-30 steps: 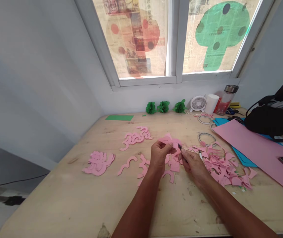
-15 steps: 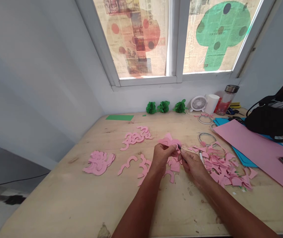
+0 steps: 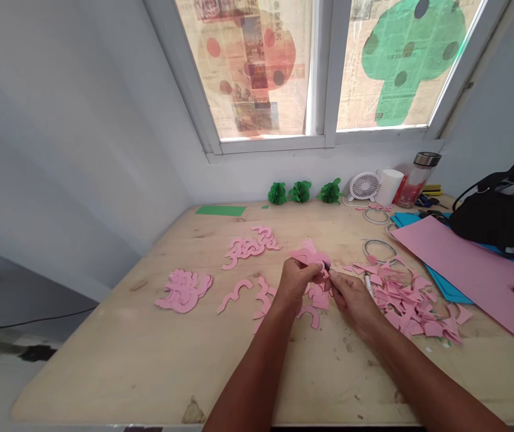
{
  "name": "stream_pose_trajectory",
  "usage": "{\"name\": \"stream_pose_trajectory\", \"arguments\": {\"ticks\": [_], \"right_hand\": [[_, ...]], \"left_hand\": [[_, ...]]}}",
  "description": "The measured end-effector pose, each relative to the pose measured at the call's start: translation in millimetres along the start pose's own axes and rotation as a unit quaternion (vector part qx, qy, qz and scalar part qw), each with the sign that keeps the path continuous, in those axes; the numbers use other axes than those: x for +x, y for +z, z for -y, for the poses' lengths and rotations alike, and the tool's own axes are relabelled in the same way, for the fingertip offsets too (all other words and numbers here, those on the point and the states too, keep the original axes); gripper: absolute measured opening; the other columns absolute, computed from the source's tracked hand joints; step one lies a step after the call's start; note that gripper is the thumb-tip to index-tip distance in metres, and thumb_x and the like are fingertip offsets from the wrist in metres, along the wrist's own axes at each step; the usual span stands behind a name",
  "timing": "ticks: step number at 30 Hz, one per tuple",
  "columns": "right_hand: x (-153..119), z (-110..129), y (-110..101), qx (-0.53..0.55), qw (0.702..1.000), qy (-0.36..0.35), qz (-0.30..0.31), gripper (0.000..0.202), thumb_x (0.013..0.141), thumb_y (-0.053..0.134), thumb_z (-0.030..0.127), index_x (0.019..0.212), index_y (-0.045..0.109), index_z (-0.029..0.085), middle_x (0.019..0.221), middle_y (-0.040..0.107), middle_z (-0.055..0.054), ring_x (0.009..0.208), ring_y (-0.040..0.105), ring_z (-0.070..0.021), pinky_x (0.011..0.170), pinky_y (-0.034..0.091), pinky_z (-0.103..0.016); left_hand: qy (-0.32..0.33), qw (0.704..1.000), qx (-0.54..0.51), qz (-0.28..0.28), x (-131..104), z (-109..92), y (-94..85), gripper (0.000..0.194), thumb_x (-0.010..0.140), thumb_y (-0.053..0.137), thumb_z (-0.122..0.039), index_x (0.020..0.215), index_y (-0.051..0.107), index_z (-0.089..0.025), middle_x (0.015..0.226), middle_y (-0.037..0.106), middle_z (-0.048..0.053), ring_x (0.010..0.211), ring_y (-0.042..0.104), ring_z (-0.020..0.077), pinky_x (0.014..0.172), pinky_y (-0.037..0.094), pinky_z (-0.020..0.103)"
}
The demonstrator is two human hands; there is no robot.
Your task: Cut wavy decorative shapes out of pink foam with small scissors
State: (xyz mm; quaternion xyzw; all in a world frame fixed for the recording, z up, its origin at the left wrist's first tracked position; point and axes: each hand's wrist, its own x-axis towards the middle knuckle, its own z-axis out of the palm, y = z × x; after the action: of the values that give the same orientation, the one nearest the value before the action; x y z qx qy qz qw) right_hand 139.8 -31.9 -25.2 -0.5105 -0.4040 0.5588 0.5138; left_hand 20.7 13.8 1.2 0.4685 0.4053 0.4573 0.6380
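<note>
My left hand (image 3: 298,277) pinches a pink piece of paper (image 3: 305,254) with a curved edge, held above the table. Close beside it, my right hand (image 3: 350,293) is closed round scissors (image 3: 326,266); only their dark blades show, at the paper's edge, and the handles are hidden in my fingers. Beneath the hands lie more pink paper pieces and a curved pink strip (image 3: 309,316). To the left are wavy pink cut-outs (image 3: 235,294), a further cluster of them (image 3: 248,247) and a stacked pile (image 3: 185,291).
Pink scraps (image 3: 412,306) heap up right of my hands, by a white pen (image 3: 368,285) and a tape ring (image 3: 379,251). A large pink sheet (image 3: 464,276) overlaps blue sheets (image 3: 446,285). Along the wall stand green paper balls (image 3: 301,192), a fan (image 3: 364,186) and a bottle (image 3: 414,180).
The camera's view has shifted slightly, so the whole scene sits a little further right. Both hands keep their hold on the paper and scissors, with hardly any visible movement.
</note>
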Motion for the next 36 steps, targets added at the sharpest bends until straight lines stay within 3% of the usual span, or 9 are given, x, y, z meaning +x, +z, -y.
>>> {"name": "stream_pose_trajectory", "arguments": {"ticks": [20,36], "right_hand": [[-1.5,4.2,-4.7,-0.037,0.997,-0.012,0.060,0.037,0.081,0.047,0.049,0.064,0.054,0.016,0.039,0.024,0.009,0.037,0.016,-0.0062,0.039,0.009,-0.022],[-1.5,3.6,-4.1,-0.043,0.997,-0.002,0.061,0.039,0.079,0.046,0.052,0.064,0.054,0.017,0.039,0.023,0.009,0.036,0.016,-0.0067,0.038,0.009,-0.022]], "left_hand": [[0.002,0.995,-0.009,0.101,2.5,-4.6,-14.4,0.013,0.061,0.058,-0.019,0.051,0.059,-0.010,0.051,0.052,0.003,0.049,0.046,0.0101,0.053,0.038,0.026],[-0.018,0.992,0.002,0.121,1.5,-11.0,-15.8,0.011,0.060,0.059,-0.018,0.052,0.059,-0.011,0.050,0.051,0.002,0.050,0.046,0.0105,0.054,0.037,0.025]]}}
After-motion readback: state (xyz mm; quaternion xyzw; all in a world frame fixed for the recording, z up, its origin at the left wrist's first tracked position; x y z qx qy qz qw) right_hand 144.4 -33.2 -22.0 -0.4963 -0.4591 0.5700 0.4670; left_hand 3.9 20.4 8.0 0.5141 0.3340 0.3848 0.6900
